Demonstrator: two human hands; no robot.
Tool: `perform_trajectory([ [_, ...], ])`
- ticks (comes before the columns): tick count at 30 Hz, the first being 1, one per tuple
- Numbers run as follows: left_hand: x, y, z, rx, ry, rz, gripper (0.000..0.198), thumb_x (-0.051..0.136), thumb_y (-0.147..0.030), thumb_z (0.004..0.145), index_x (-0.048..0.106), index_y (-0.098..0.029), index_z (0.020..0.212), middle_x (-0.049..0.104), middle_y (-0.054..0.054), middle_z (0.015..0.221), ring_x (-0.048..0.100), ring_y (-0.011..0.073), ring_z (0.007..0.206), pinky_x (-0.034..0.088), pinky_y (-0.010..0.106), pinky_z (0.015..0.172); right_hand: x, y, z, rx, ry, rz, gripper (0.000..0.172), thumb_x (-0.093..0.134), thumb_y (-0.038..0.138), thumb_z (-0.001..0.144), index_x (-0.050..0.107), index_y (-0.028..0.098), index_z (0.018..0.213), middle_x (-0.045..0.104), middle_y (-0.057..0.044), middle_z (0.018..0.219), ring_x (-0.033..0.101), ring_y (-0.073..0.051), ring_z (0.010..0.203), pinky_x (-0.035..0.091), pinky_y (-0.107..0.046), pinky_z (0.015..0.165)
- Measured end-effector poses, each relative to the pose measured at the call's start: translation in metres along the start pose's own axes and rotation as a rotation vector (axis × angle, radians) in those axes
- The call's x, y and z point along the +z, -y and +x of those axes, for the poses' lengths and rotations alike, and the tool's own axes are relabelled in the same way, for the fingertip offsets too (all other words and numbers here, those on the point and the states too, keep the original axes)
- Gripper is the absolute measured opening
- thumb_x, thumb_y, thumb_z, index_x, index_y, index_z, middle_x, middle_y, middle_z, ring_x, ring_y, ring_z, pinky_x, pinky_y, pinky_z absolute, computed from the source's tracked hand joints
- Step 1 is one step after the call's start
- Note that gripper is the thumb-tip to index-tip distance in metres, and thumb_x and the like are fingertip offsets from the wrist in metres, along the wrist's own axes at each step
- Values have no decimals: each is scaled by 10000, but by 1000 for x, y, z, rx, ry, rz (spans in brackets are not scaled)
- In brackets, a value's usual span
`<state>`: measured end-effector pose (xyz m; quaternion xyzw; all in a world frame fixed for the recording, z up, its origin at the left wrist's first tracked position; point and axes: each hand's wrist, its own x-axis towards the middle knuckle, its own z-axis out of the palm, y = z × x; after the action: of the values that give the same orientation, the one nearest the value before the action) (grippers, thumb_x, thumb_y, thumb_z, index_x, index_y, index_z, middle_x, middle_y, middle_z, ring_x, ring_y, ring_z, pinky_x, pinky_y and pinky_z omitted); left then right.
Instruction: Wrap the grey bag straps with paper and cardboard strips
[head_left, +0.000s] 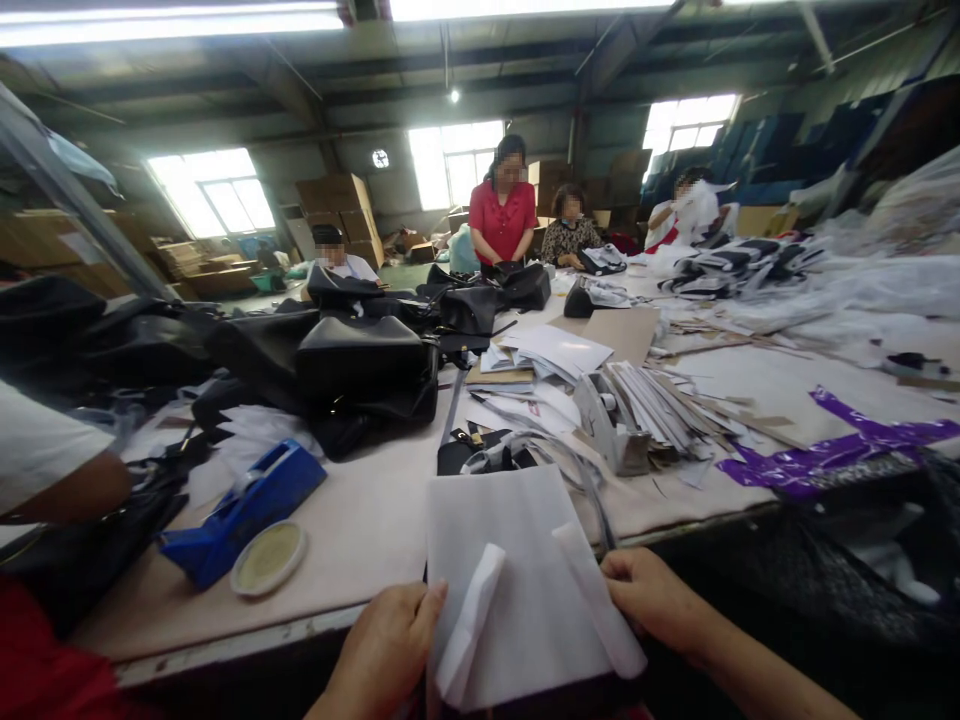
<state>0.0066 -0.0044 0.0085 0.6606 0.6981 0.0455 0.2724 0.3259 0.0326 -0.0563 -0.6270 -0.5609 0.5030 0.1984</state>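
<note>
– On the pale cloth-covered table (375, 520), what is seen?
– Black leathery bags (367, 360) are heaped there, with a blue plastic tape dispenser (259, 505) set at the left
– And the hands?
– A white foam-covered rectangular piece (525, 590) (two white strips (476, 620) are laid on it) is held at the near edge, gripped on opposite sides by left hand (390, 640) and right hand (656, 595)

Head-worn view, close behind desk (367, 530), facing forward and down across it; far wall (395, 195) hazy, seemingly well off.
</note>
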Motion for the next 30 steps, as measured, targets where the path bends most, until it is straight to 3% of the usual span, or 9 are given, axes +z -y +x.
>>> perform_trajectory([
  [3,6,13,7,-12,59,-93,554,268,-519,939,512,-182,574,652,60,649,583,208,651,310,291,576,-1,-2,6,141,132,126,192,550,369,670,469,205,612,410,72,402,307,-71,330,144,-199,339],
  [8,-1,21,8,-58,28,-2,539,355,-556,921,602,-184,617,675,65,667,607,217,647,303,298,569,3,-11,22,155,113,-72,149,520,304,689,446,209,601,397,70,413,358,-80,312,188,-189,309],
  [12,-26,15,10,-46,-264,183,392,453,-514,910,685,-198,910,707,99,916,643,261,847,431,340,723,-19,4,27,-61,58,-322,296,547,397,780,447,203,580,434,43,478,478,-122,395,288,-215,361],
  [16,-44,2,35,255,-522,268,451,483,-455,923,613,-158,1236,590,168,1287,514,303,1224,395,426,1045,-62,44,44,-324,-232,-484,356,465,429,888,548,192,636,580,-7,599,581,-174,607,402,-264,553],
  [19,-41,-14,64,409,-447,312,494,542,-370,896,540,-213,1364,451,137,1479,334,331,1402,290,514,1144,-83,70,72,-392,-365,-669,271,434,292,905,658,172,811,689,-61,822,618,-207,817,418,-302,733],
  [21,-34,-21,81,464,-292,339,513,550,-323,883,512,-269,1392,414,104,1519,305,343,1423,247,583,1148,-85,78,92,-402,-297,-754,213,492,225,851,691,161,808,705,-80,865,621,-216,847,407,-303,754],
  [24,-22,-22,96,476,-92,349,513,539,-333,882,504,-303,1393,414,101,1521,364,368,1390,236,661,1116,-71,76,114,-410,-113,-832,145,621,260,763,705,169,688,706,-57,733,625,-200,728,396,-272,664],
  [27,-16,-17,98,468,-66,320,519,531,-345,883,489,-316,1400,394,97,1534,376,367,1382,234,670,1110,-51,69,128,-403,-34,-900,107,672,257,715,734,173,737,734,-69,774,651,-212,738,391,-259,628],
  [30,-18,-14,95,477,-80,292,520,553,-347,872,495,-320,1389,405,96,1527,380,362,1380,221,670,1116,-40,68,136,-371,-78,-967,137,622,183,746,745,153,799,749,-126,859,681,-249,799,399,-276,633],
])
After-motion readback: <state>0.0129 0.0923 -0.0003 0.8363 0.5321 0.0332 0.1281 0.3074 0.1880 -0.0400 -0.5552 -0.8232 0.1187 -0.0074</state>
